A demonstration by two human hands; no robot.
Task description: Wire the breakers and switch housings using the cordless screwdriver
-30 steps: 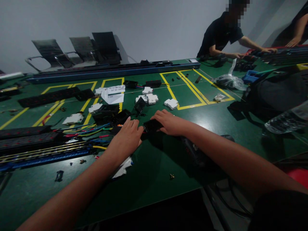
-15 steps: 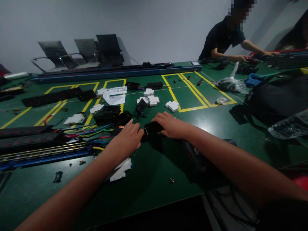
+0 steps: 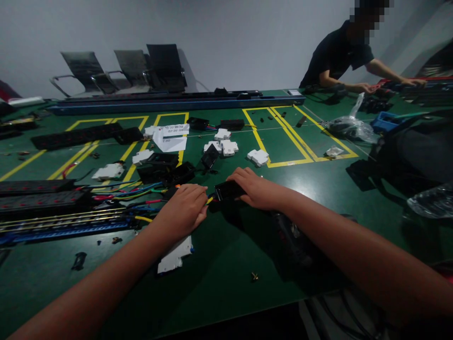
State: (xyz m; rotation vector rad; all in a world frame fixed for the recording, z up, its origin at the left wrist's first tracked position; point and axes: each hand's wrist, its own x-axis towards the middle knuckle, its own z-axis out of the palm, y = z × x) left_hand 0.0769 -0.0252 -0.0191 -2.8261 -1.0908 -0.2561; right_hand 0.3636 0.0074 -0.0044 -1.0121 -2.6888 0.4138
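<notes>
My right hand (image 3: pixel 253 188) is closed around one end of a black rectangular plastic housing (image 3: pixel 228 191), whose hollow side faces up. At its left end, short yellow and red wires (image 3: pixel 210 200) run between the housing and my left hand (image 3: pixel 189 205). The left fingers are pinched together over those wires; their tips are partly hidden. Behind the hands lie more black housings (image 3: pixel 181 174) and a tilted black piece (image 3: pixel 210 157). White circuit-breaker-like modules (image 3: pixel 229 148) sit just beyond. Under my left wrist is another white module (image 3: pixel 176 255).
Power strips with coloured wires (image 3: pixel 42 203) lie at left. A dark power tool (image 3: pixel 292 238) rests under my right forearm, with small brass screws (image 3: pixel 255 276) nearby. A long blue rail (image 3: pixel 177 105) spans the back. A person (image 3: pixel 339 59) works at far right beside a plastic bag (image 3: pixel 354 125).
My left hand has shifted slightly left and its fingers have closed in, with yellow wire now showing beside it. The housing is tilted more upward in my right hand. The view has turned slightly.
</notes>
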